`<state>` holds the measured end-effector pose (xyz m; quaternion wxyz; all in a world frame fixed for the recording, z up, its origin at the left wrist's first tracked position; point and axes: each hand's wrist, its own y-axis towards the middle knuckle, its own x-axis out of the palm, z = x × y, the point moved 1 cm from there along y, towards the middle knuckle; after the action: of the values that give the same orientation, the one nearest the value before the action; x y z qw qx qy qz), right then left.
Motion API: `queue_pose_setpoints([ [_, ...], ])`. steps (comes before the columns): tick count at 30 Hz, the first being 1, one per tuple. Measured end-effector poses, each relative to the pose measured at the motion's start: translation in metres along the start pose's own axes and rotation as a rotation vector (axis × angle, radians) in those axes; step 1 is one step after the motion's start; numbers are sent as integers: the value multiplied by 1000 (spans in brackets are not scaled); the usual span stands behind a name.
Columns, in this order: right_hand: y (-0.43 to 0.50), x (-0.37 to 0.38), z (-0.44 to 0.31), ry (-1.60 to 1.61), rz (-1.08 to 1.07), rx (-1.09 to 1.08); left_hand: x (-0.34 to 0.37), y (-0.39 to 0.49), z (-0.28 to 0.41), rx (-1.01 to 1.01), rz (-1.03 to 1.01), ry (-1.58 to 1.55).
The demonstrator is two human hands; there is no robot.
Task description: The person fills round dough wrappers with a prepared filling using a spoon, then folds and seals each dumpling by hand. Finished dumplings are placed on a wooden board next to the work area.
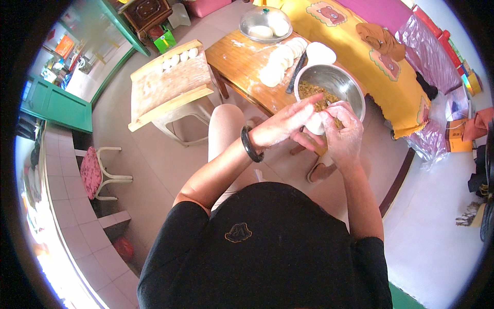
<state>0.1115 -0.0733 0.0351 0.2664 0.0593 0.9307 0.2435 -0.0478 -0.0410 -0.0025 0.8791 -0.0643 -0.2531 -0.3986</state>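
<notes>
My left hand (287, 125), with a dark bangle at the wrist, holds a small white dough piece (315, 124) between its fingers. My right hand (344, 133) pinches the same dough from the other side. Whether the dough has filling inside cannot be told. Just beyond the hands, a steel bowl (347, 87) holds a brownish minced filling (314, 92) and part of a utensil. Overlapping round dough wrappers (283, 58) lie on the wooden table (235, 58) beside a dark stick (296, 73). A larger white piece (320, 53) rests behind the bowl.
A floured wooden board (170, 87) with several shaped dough pieces (175, 60) sits on a plastic stool (185, 119) at the left. A clear dome (266, 23) covers dough lumps at the table's far end. A yellow-covered bed (347, 38) borders the table's right; a padded chair (92, 172) stands lower left.
</notes>
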Motion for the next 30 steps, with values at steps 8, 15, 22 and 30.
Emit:
queue_pose_setpoints([
  [8, 16, 15, 2, -28, -36, -93, -21, -4, 0, -63, 77, 133],
  [15, 32, -27, 52, 42, 158, 149, -113, -19, 27, 68, 572, -103],
  [22, 10, -80, 109, 96, 348, 340, -305, -77, 75, 264, 1100, -71],
  [30, 8, -100, 136, 46, 522, 524, -476, -186, 104, 229, 1805, 105],
])
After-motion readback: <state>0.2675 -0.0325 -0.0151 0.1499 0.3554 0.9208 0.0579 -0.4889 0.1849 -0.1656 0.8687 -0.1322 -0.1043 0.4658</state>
